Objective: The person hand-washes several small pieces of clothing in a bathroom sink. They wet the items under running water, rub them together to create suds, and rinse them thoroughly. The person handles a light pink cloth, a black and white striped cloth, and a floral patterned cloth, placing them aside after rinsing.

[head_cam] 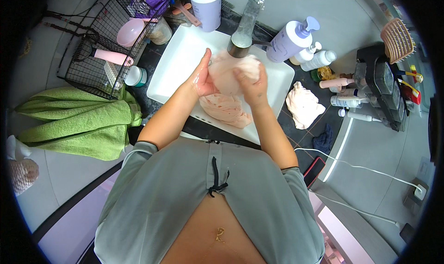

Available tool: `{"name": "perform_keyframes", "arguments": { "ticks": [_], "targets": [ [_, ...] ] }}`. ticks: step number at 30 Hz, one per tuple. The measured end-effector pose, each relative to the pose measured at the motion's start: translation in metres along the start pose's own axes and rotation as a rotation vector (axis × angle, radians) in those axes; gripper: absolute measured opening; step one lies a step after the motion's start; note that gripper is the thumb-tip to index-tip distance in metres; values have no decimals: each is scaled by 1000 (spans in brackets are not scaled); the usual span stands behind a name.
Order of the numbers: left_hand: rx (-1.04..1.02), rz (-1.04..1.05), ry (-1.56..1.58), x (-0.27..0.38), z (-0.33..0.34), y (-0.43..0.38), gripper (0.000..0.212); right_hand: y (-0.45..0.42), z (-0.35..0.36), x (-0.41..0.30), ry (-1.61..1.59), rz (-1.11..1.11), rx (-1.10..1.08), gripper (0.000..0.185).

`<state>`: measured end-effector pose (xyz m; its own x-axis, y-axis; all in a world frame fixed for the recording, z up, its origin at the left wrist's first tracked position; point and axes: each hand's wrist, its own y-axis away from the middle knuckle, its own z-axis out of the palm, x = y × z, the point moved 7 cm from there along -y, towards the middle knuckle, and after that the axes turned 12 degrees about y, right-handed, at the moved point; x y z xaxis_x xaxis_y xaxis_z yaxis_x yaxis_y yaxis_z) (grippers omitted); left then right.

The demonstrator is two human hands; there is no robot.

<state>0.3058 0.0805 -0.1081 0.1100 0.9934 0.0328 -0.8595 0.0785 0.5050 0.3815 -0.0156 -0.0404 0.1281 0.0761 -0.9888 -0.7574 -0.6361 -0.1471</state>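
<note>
A white sink basin lies in front of me under a metal faucet. My right hand grips a wet, pale pink cloth beneath the spout. Beside the cloth, my left hand is spread, palm turned inward, thumb up and wet; its lower fingers are partly behind the fabric. A second wet, peach-coloured cloth lies bunched in the basin just below both hands. Whether water is running is hard to tell.
Lavender pump bottles flank the faucet. A black wire basket and green towel are at left. On the dark tiled counter at right are a crumpled pale cloth, a dark cloth, a phone and a white cable.
</note>
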Motion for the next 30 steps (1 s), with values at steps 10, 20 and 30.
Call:
{"name": "perform_keyframes", "arguments": {
  "ticks": [10,20,30],
  "targets": [
    [206,654,-344,35,16,14,41,-24,20,74,-556,413,-79,39],
    [112,480,-476,40,29,20,38,-23,45,69,-704,733,-439,44],
    [140,383,-246,45,15,10,42,-2,26,57,-680,742,-289,59]
  ]
}}
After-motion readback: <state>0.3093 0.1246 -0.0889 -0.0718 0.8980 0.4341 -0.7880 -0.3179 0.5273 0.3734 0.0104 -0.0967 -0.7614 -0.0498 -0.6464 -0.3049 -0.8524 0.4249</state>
